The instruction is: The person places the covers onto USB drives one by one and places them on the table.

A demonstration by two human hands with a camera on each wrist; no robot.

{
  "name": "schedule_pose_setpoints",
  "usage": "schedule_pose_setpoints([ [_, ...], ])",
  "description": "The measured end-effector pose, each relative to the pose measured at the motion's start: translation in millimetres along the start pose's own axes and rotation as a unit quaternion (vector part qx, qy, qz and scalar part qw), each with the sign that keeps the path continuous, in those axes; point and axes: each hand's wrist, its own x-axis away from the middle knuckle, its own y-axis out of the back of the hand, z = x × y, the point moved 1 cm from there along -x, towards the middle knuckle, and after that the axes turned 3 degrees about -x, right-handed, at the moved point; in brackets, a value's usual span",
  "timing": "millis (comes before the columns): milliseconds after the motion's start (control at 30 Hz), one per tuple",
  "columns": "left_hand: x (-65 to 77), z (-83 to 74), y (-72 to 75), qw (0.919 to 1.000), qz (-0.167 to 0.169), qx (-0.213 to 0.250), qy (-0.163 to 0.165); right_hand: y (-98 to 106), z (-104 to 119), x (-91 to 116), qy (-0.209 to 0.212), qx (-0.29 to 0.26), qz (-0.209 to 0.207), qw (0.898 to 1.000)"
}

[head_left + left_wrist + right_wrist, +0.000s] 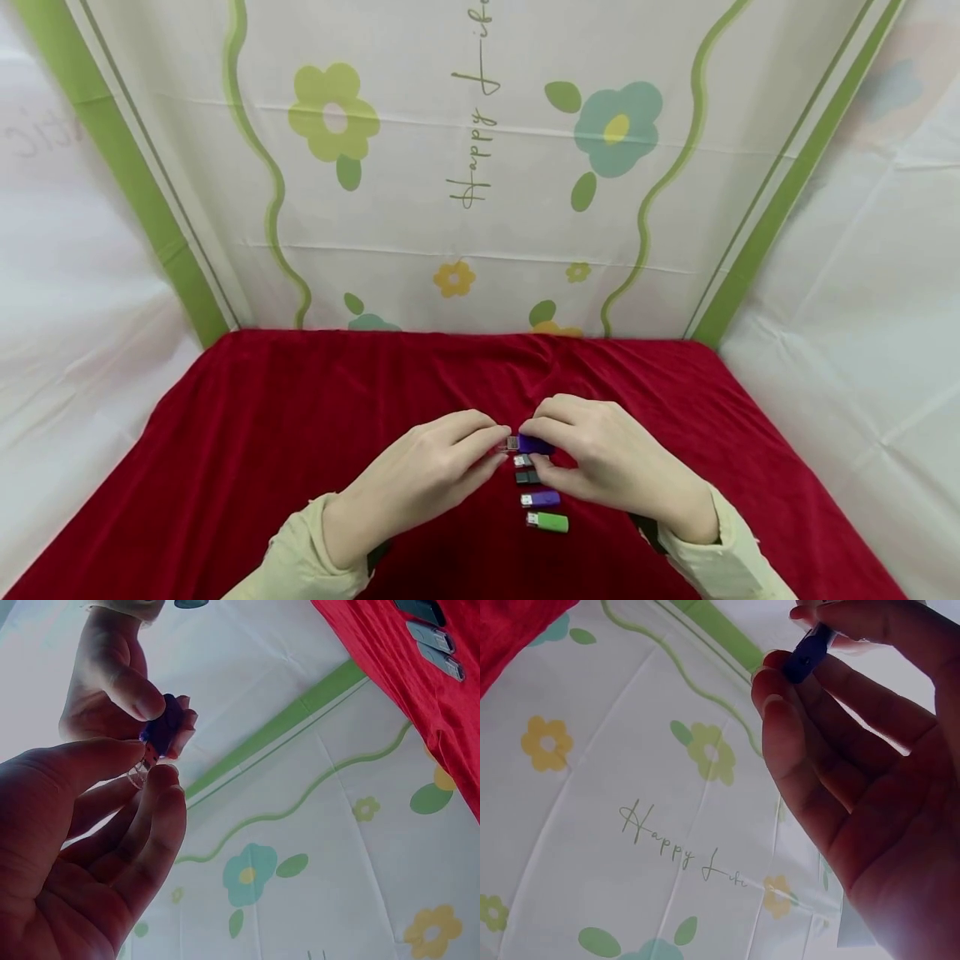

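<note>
Over the red cloth, my right hand (611, 454) pinches a purple USB flash drive (536, 444) between thumb and fingers, its metal plug pointing left. My left hand (431, 467) meets it from the other side, thumb and fingertips pinching a small clear cap (136, 778) at the plug end. In the left wrist view the purple body (163, 729) shows dark against the bright wall, the clear cap next to its plug. The right wrist view shows the drive's closed end (808, 656) between the fingertips; the plug is hidden there.
Below the hands several USB drives lie in a column on the red cloth (300, 433): a grey one (522, 460) partly covered by the right hand, a black one (527, 477), a purple one (540, 499) and a green one (548, 522). Patterned white curtains (420, 167) surround the table.
</note>
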Motion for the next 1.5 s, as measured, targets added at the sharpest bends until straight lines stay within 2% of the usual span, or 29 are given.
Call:
schedule_pose_setpoints([
  [433,-0.4,-2.1,-4.8,0.9999,0.006,-0.005,-0.012,-3.7,1.8,-0.8,0.019,-0.004,0.0,1.0],
  [733,0.8,1.5,-4.5,0.9989,0.0,-0.044,0.02,-2.3,2.7,-3.9,0.011,0.01,-0.005,1.0],
  [933,1.2,3.3,-0.2,0.9979,-0.003,-0.062,0.02,-1.3,3.1,-5.2,0.031,-0.008,-0.014,0.999],
  [1133,1.2,2.9,1.6,0.9984,-0.003,-0.055,0.015,-1.3,5.4,-5.0,0.056,-0.002,-0.022,0.998],
  [1300,1.5,2.1,1.2,0.9989,-0.008,-0.046,0.005,-2.1,8.2,-4.8,0.06,0.009,-0.027,0.998],
  [1500,1.2,1.8,0.7,0.9982,-0.02,-0.056,-0.009,-3.7,9.6,-6.4,0.073,0.015,-0.051,0.996],
])
